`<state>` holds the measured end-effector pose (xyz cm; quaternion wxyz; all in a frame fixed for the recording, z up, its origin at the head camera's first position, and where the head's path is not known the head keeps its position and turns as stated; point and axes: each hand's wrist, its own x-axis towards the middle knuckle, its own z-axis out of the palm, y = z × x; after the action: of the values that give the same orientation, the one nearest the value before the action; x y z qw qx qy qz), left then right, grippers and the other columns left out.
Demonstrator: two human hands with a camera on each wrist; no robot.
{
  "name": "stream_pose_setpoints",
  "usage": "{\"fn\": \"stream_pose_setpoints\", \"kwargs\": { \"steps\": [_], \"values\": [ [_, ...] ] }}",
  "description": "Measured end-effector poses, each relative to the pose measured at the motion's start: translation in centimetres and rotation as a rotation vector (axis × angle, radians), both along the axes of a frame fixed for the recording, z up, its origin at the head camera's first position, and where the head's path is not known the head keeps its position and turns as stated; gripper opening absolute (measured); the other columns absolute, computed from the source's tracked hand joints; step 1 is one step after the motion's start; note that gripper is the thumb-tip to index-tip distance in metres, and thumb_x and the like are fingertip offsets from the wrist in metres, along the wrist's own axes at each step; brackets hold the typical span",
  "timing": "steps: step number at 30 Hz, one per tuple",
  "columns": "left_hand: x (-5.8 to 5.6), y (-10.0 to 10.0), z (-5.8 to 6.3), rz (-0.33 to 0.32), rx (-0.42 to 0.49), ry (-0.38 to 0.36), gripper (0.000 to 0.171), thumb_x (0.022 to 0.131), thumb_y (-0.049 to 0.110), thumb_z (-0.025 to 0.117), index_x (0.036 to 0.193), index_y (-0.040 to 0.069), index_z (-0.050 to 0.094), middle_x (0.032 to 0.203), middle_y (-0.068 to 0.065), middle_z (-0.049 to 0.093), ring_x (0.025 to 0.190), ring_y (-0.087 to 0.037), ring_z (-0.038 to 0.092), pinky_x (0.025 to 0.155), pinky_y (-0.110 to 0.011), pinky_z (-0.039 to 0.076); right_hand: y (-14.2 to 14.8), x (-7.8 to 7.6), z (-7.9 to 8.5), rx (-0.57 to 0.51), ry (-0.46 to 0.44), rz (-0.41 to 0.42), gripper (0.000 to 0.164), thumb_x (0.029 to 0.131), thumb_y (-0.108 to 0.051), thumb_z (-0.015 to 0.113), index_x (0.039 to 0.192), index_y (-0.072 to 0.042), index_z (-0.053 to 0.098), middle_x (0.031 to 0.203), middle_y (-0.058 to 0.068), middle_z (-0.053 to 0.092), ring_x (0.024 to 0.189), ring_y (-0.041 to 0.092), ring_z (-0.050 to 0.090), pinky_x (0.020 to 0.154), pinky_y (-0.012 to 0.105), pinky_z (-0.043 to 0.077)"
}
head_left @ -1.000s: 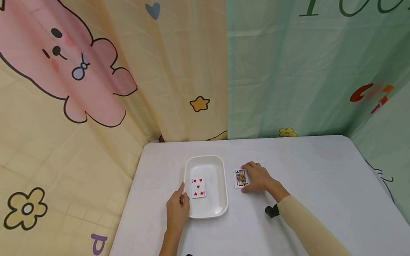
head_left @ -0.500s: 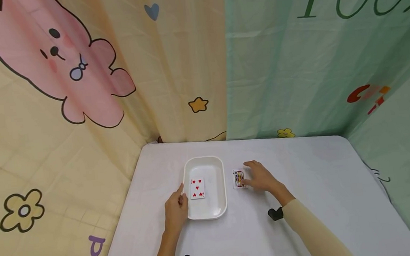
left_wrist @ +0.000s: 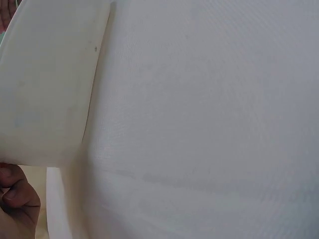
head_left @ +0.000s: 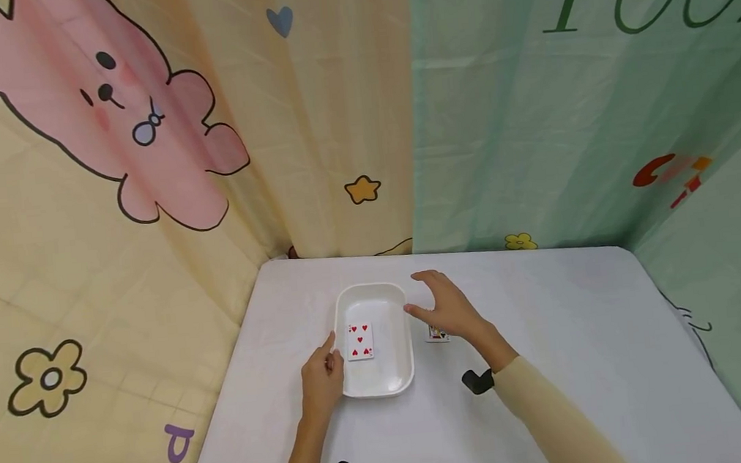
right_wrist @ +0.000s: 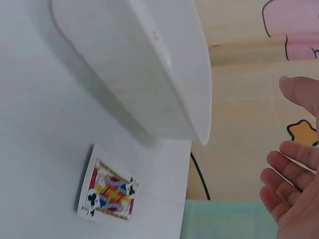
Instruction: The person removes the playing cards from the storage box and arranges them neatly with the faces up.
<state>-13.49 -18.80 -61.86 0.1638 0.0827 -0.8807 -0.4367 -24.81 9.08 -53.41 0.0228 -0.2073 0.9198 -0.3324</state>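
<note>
My left hand [head_left: 322, 389] holds the left rim of a white rectangular tray [head_left: 395, 365], with fingers curled at its edge; the left wrist view shows the curled fingers [left_wrist: 21, 196] at the tray's end. Inside the tray a five of hearts [head_left: 359, 341] lies face up. Right of the tray, a club face card [right_wrist: 110, 191] lies face up on the table, seemingly atop a small stack. My right hand [head_left: 453, 312] hovers above it with thumb and fingers spread apart, nothing between them, and partly hides the card in the head view.
A white-covered table [head_left: 554, 362] carries the tray and cards. Behind it and on both sides hang printed curtains, yellow [head_left: 334, 117] on the left and green [head_left: 486, 118] on the right. Each wrist wears a black mount [head_left: 478, 381].
My right hand has come off the face card beside the tray, spreading its fingers and rising leftward toward the tray's right rim. The left hand and the tray stay in place.
</note>
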Motion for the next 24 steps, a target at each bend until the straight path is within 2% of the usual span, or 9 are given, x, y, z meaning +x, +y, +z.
{"fn": "stream_pose_setpoints", "kwargs": {
  "steps": [4,8,18,24],
  "values": [
    [0.0,0.0,0.0,0.004,0.009,0.013,0.042,0.097,0.004,0.065,0.139,0.003,0.064,0.068,0.000,0.046,0.059,-0.008,0.041,0.051,-0.019,0.036,-2.4,0.1,0.6,0.005,0.000,0.021,0.075,0.091,-0.053,0.072,0.150,-0.012,0.050,0.154,0.011,0.050,0.143,0.033,0.046,0.115,0.056,0.042],
    [0.0,0.0,-0.1,0.004,0.003,0.018,0.042,0.097,0.003,0.066,0.138,0.003,0.064,0.068,0.000,0.047,0.060,-0.008,0.041,0.051,-0.019,0.036,-4.9,0.1,0.2,0.026,-0.012,0.051,0.075,0.090,-0.052,0.073,0.149,-0.012,0.051,0.153,0.010,0.051,0.141,0.032,0.049,0.113,0.055,0.044],
    [-0.1,-0.1,-0.4,-0.010,-0.008,0.073,0.041,0.095,0.002,0.067,0.136,0.003,0.066,0.067,0.002,0.047,0.060,-0.006,0.042,0.051,-0.019,0.038,-9.2,0.2,-2.9,0.083,-0.032,0.170,0.076,0.086,-0.046,0.078,0.146,-0.007,0.052,0.153,0.015,0.048,0.137,0.033,0.051,0.111,0.051,0.047],
    [-0.3,-0.1,-0.5,-0.013,-0.032,0.128,0.040,0.094,0.000,0.067,0.133,0.001,0.068,0.067,0.003,0.046,0.060,-0.004,0.040,0.051,-0.019,0.038,-10.5,0.4,-5.2,0.182,-0.071,0.206,0.095,0.076,-0.054,0.087,0.150,-0.007,0.049,0.155,0.013,0.044,0.137,0.031,0.050,0.112,0.047,0.046]
  ]
}}
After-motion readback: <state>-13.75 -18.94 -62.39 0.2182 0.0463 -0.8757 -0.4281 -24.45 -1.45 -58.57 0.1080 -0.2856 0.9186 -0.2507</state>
